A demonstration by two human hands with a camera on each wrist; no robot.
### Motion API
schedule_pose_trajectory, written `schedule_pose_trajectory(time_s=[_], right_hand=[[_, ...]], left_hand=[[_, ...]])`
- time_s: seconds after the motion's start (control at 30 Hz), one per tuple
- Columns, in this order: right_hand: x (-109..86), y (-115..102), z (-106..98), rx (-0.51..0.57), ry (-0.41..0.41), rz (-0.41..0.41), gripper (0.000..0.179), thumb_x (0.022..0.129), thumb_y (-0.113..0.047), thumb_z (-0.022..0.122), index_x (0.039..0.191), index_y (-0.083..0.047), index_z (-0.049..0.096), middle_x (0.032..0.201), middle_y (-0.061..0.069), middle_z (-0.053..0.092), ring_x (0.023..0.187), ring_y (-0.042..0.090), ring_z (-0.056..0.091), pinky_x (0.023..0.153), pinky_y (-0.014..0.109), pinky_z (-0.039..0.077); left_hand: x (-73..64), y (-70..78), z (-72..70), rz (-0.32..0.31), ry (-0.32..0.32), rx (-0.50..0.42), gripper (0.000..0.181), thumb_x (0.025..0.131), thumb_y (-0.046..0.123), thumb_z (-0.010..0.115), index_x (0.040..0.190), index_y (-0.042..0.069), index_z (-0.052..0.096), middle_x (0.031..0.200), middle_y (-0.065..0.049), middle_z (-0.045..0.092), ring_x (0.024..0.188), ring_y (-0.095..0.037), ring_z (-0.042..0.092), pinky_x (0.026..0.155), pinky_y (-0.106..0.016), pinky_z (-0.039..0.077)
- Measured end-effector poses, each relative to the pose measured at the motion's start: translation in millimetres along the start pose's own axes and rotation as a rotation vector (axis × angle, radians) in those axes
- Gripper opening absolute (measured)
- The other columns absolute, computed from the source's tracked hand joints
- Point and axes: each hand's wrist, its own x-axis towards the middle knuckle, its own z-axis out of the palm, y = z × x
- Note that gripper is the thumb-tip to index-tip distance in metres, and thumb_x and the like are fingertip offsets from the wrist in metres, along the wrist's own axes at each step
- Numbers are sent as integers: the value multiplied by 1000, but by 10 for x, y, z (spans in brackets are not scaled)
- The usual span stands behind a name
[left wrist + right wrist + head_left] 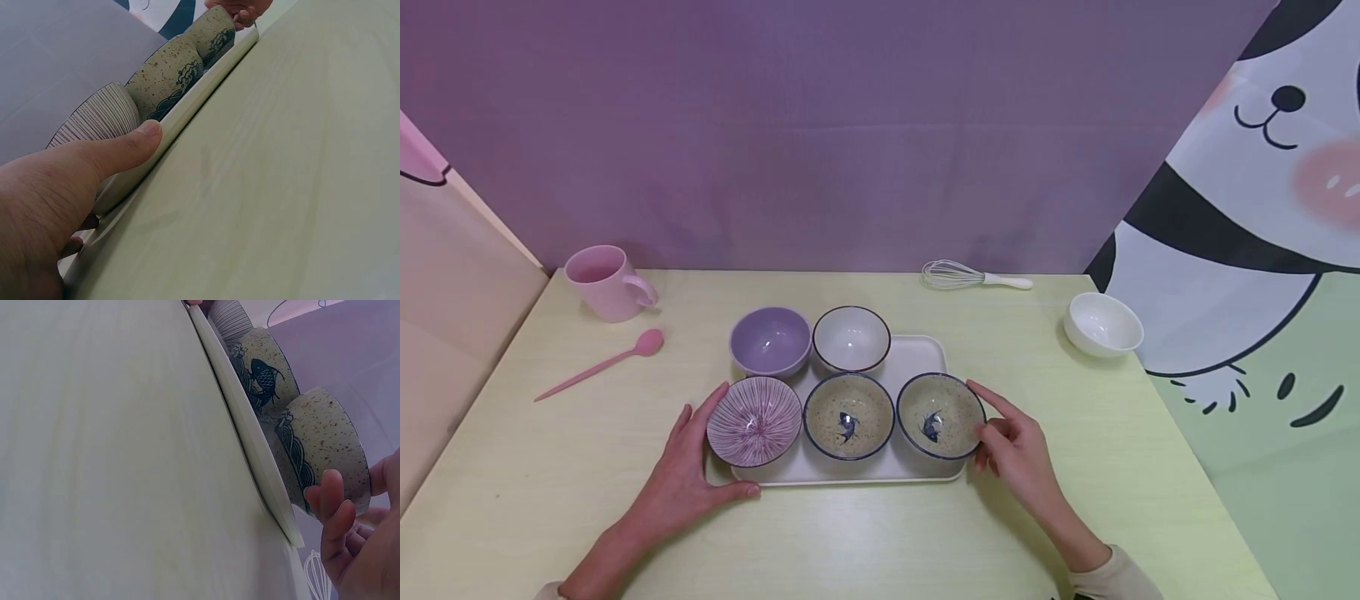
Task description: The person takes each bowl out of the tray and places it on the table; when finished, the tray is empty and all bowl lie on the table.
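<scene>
On the counter [865,546], well in from its far edge, the white tray [917,354] is sitting crowded. The right hand [1017,454] is pinching the blue-rimmed fish bowl [942,404] near the tray's near-right corner, and that bowl's rim is reaching past the right edge; an uneven squeeze would be risking a tip outward or a knock into the matching fish bowl [850,404] just beside it. The left hand [687,479] is lying spread about the near-left corner, thumb along the near edge, seemingly touching the purple-striped bowl [754,423]; pressing inward would be risking a slide into its neighbour. A jolt could be setting the lavender bowl [771,342] clinking against the dark-rimmed white bowl [852,337].
</scene>
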Motion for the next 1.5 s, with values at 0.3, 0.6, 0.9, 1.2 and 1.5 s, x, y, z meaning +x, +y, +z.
schedule_pose_trajectory(time_s=[0.3,0.6,0.9,1.2,1.5], right_hand=[[9,-23,-19,26,34,-4,61,99,13,53,156,-7,63,60,10,62,45,23,61,39,23,45],[9,-17,-29,44,56,-11,61,99,14,53,156,-5,63,60,12,63,44,20,59,39,23,44],[42,-10,-93,38,89,-10,60,100,13,52,156,-6,63,61,11,64,46,21,62,40,23,46],[118,22,-201,50,153,37,62,102,10,49,158,-11,62,61,8,65,48,20,64,40,22,45],[224,74,-320,86,228,27,58,104,9,50,157,-9,62,59,7,67,45,17,62,40,20,43]], left_hand=[[9,-12,4,-10,2,5,142,67,44,108,178,26,20,180,-18,32,165,-60,10,129,-82,16],[-4,0,5,-30,-9,5,143,67,47,108,178,29,19,180,-17,31,164,-62,9,125,-87,18],[-6,-1,4,-31,-7,11,144,67,47,108,178,29,18,180,-17,31,164,-63,10,124,-88,18],[-9,0,4,-22,-2,2,144,67,46,108,178,28,19,180,-18,32,164,-62,10,126,-86,18],[-2,-6,5,-17,1,-1,143,67,44,108,178,26,20,180,-18,32,164,-61,10,127,-85,17]])
